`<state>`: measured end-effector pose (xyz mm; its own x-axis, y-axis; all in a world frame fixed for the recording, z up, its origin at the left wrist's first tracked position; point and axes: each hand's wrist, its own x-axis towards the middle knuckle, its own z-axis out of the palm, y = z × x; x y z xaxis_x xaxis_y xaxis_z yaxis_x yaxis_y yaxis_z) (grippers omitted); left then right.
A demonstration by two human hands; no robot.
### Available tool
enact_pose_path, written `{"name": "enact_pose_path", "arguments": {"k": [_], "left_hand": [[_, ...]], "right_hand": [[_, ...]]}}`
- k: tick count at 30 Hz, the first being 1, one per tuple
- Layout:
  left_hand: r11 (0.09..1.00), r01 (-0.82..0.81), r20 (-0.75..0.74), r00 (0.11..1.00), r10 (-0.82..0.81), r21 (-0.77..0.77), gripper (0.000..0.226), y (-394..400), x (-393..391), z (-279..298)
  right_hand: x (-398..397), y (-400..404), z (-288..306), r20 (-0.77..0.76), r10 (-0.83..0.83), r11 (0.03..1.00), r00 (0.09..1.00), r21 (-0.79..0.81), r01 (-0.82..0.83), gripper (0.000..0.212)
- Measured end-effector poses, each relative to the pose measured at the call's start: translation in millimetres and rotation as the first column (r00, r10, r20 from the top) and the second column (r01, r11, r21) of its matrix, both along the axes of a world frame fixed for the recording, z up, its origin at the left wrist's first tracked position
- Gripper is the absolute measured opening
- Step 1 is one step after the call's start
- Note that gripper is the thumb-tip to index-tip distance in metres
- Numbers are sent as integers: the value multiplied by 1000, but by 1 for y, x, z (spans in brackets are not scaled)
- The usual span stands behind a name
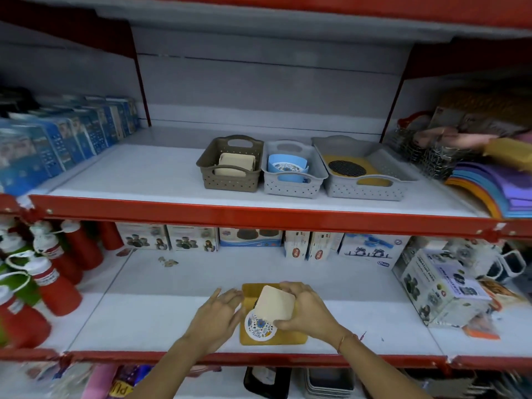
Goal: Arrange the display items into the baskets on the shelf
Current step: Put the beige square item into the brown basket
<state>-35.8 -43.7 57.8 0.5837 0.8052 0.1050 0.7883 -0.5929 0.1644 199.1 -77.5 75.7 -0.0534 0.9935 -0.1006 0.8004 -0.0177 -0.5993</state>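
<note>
On the lower shelf lies a yellow square tray (290, 339). A round white coaster with a blue flower print (259, 326) rests on it. My right hand (305, 309) grips a cream square coaster (276, 305), tilted above the tray. My left hand (217, 315) hovers at the tray's left edge, fingers apart, holding nothing. On the upper shelf stand three baskets: a brown basket (230, 182) with cream coasters, a small grey basket (293, 188) with blue holders and a floral coaster, and a wide grey basket (368, 191) with a yellow tray and black round mat.
Red bottles (57, 277) crowd the lower shelf's left. Boxes (437, 286) stand at its right and along the back. Blue boxes (57, 142) fill the upper left. Another person's hand (460, 139) reaches into a wire basket (426, 156) upper right, above coloured mats (495, 191).
</note>
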Motion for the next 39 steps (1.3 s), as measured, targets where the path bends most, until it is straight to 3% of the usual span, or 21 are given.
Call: {"name": "enact_pose_path", "arguments": {"k": [6, 10, 15, 19, 28, 35, 39], "left_hand": [[960, -20, 204, 978, -38, 278, 59, -32, -17, 52], [927, -19, 335, 935, -116, 374, 52, -44, -27, 88], [849, -44, 427, 877, -220, 527, 33, -33, -36, 142], [802, -135, 443, 879, -174, 582, 33, -7, -39, 184], [874, -252, 317, 941, 120, 416, 66, 84, -32, 238], [976, -210, 47, 977, 207, 56, 58, 143, -38, 244], [983, -184, 22, 983, 184, -2, 59, 158, -42, 238]], "right_hand": [[-15, -30, 65, -56, 64, 990, 996, 130, -56, 93], [-21, -43, 109, -61, 108, 967, 992, 239, -91, 91], [-27, -42, 166, 10, 172, 913, 985, 373, -164, 85], [-32, -23, 207, 94, 183, 867, 979, 454, -205, 85], [-38, 79, 274, 178, 111, 819, 978, 541, -191, 76], [-40, 179, 272, 224, 120, 911, 967, 362, -197, 71], [-46, 206, 261, 151, 223, 945, 963, 207, -252, 58]]}}
